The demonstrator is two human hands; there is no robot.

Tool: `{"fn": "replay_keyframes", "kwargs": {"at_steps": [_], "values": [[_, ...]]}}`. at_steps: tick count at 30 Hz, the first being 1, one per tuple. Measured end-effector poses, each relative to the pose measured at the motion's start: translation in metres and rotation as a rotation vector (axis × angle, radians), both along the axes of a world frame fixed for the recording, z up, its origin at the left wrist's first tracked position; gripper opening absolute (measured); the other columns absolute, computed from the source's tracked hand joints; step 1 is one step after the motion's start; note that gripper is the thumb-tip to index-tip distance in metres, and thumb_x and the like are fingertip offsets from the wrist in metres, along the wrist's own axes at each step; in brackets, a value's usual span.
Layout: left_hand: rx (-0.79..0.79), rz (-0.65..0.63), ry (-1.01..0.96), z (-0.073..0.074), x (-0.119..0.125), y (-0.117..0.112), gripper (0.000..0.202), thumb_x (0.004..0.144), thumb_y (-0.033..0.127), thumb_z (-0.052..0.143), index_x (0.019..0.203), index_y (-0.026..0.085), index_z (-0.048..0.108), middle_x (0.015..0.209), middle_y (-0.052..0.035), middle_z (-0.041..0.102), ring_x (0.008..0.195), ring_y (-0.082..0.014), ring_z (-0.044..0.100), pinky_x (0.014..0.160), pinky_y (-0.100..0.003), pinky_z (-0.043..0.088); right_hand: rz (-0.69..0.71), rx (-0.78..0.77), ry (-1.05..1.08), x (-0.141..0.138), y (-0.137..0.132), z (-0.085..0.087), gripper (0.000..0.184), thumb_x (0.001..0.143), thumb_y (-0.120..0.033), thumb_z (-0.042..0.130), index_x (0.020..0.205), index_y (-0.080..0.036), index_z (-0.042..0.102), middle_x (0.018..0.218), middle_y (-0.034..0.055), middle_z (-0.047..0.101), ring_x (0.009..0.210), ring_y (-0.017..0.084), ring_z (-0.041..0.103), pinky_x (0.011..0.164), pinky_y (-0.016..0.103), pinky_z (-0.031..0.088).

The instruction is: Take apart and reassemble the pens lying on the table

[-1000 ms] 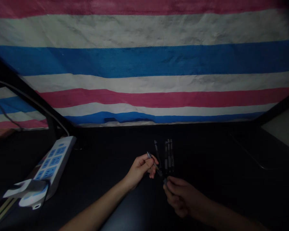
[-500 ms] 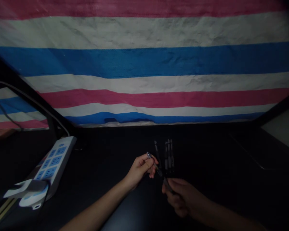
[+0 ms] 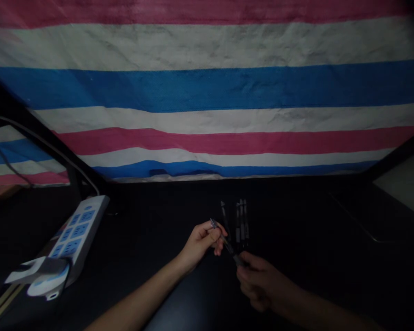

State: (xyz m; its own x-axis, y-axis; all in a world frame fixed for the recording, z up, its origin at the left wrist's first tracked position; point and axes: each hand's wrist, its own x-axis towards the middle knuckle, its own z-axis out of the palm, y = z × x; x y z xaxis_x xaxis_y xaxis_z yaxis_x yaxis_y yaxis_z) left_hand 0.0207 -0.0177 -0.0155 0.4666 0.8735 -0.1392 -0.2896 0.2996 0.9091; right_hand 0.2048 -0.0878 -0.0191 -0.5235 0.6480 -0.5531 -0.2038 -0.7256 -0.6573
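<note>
"Where's the pen?"

"The held pen point(image 3: 231, 250) is between the two hands above the dark table point(image 3: 158, 216), slanting from far left to near right. The left hand point(image 3: 202, 242) pinches its far end between thumb and fingers."

"And the right hand point(image 3: 260, 278)?"

"Nearly closed, fingers curled about the near end. It's too dark to tell whether the parts there are fully joined."

"What's around them?"

"A lone pen point(image 3: 224, 211) lies just beyond the left fingertips, so it's closest in the way. Right of it, three pens point(image 3: 242, 225) lie side by side, beyond the right hand."

"Farther out?"

"Left, well apart, a white power strip point(image 3: 95, 207) with an adapter point(image 3: 57, 265) at its near end and a cable point(image 3: 86, 177) by its far end. A striped sheet point(image 3: 207, 87) hangs across the far side. Far right, a flat dark object point(image 3: 369, 216), hard to make out."
</note>
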Motion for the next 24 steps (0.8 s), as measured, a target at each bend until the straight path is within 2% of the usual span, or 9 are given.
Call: {"fn": "replay_keyframes", "kwargs": {"at_steps": [6,12,17,22,24], "values": [[0.014,-0.003,-0.005,0.0,-0.001,-0.001,0.035,0.074,0.045,0.071,0.078,0.011,0.066,0.055,-0.0022,0.059,0.045,-0.0094,0.051,0.047,-0.021,0.038,0.014,-0.041,-0.009,-0.001,0.0,0.0,0.046,0.08,-0.064,0.052,0.083,-0.018,0.049,0.05,-0.0114,0.028,0.041,0.002,0.016,0.04,0.02,0.008],[0.013,0.001,-0.001,0.002,0.0,-0.001,0.035,0.074,0.045,0.071,0.077,0.011,0.066,0.055,-0.0024,0.059,0.046,-0.0098,0.051,0.048,-0.021,0.039,0.008,0.002,-0.014,0.0,-0.001,0.003,0.039,0.075,-0.049,0.068,0.084,-0.021,0.043,0.053,-0.0117,0.03,0.043,0.002,0.02,0.04,0.018,0.009],[0.037,-0.008,-0.01,0.002,0.0,-0.001,0.036,0.074,0.046,0.071,0.077,0.01,0.066,0.054,-0.0015,0.058,0.045,-0.0092,0.05,0.048,-0.021,0.038,0.024,-0.025,-0.006,0.002,0.0,0.0,0.048,0.081,-0.064,0.051,0.083,-0.016,0.051,0.051,-0.0108,0.029,0.042,0.003,0.018,0.039,0.018,0.012],[0.048,-0.019,-0.016,0.0,-0.001,0.0,0.035,0.075,0.044,0.07,0.078,0.01,0.066,0.055,-0.0015,0.059,0.046,-0.0088,0.051,0.048,-0.02,0.038,-0.008,-0.02,-0.042,-0.001,0.002,0.011,0.041,0.074,-0.052,0.068,0.088,-0.021,0.046,0.052,-0.0121,0.03,0.044,0.003,0.018,0.04,0.018,0.008],[0.044,-0.02,-0.02,-0.001,-0.001,0.0,0.034,0.075,0.044,0.071,0.078,0.01,0.066,0.055,-0.0015,0.059,0.046,-0.0089,0.051,0.048,-0.02,0.038,-0.002,-0.036,-0.049,-0.001,0.002,0.012,0.04,0.075,-0.052,0.068,0.084,-0.02,0.046,0.052,-0.0117,0.03,0.044,0.003,0.018,0.04,0.018,0.008]]}}
